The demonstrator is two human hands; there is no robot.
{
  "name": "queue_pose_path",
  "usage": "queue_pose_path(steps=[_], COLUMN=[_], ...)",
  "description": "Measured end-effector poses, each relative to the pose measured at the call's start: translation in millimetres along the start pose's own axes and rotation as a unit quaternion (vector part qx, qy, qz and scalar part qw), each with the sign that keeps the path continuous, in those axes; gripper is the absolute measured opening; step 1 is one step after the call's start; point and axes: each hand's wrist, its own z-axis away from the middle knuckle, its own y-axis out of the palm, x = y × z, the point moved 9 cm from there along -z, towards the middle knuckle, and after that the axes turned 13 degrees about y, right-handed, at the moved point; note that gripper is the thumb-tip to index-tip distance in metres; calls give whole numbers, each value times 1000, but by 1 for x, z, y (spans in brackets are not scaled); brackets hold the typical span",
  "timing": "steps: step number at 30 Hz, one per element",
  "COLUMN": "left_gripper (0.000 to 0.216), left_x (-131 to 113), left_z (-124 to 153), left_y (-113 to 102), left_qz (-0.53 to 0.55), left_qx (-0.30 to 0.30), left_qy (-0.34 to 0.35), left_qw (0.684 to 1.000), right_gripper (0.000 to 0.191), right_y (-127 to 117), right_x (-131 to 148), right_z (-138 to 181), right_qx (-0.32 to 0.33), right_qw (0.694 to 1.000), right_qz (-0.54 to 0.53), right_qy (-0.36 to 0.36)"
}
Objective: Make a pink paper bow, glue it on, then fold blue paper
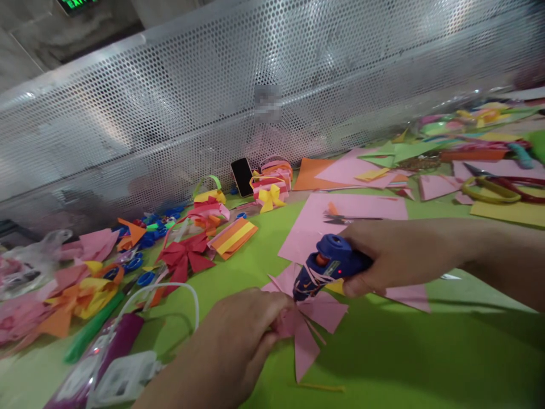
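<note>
My right hand (395, 255) grips a blue glue gun (326, 270) with its nozzle pointing down-left at the middle of a pink paper bow (309, 318) lying on the green table (404, 352). My left hand (242, 335) is closed in a pinch on the bow's left side, holding it at the knot. Thin pink paper strips curl round the gun's nozzle. A pink paper sheet (340, 218) lies just behind the gun.
A red bow (185, 255), striped paper pieces (232, 236), small paper baskets (270, 187), a phone (242, 176) and blue rings lie at the left and back. Scissors (494, 187) and coloured sheets are at the right. A perforated metal screen (255, 85) backs the table. A purple device with white cable (114, 346) sits near-left.
</note>
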Motion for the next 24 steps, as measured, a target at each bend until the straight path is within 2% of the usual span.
queue_pose_path(steps=[3,6,9,13,19,24], left_gripper=[12,16,18,24,18,19], left_x=[1,2,4,14,33,32], left_z=[1,5,7,4,-1,-4], left_y=[0,-1,-5,-1,1,2], left_qz=[-5,-27,-29,3,20,27], left_qx=[-4,-4,-44,-85,-153,-147], left_qy=[9,5,-3,-33,-99,-70], left_qw=[1000,1000,999,996,983,986], right_gripper=[20,19,15,14,12,22], right_y=[6,5,5,6,7,7], right_x=[2,5,9,8,11,8], right_z=[-1,0,1,0,1,0], right_qx=[23,6,-2,3,4,1], right_qw=[1000,999,998,999,999,1000], right_qz=[-12,14,13,9,7,4], right_qy=[-18,-34,-55,-36,-32,-12])
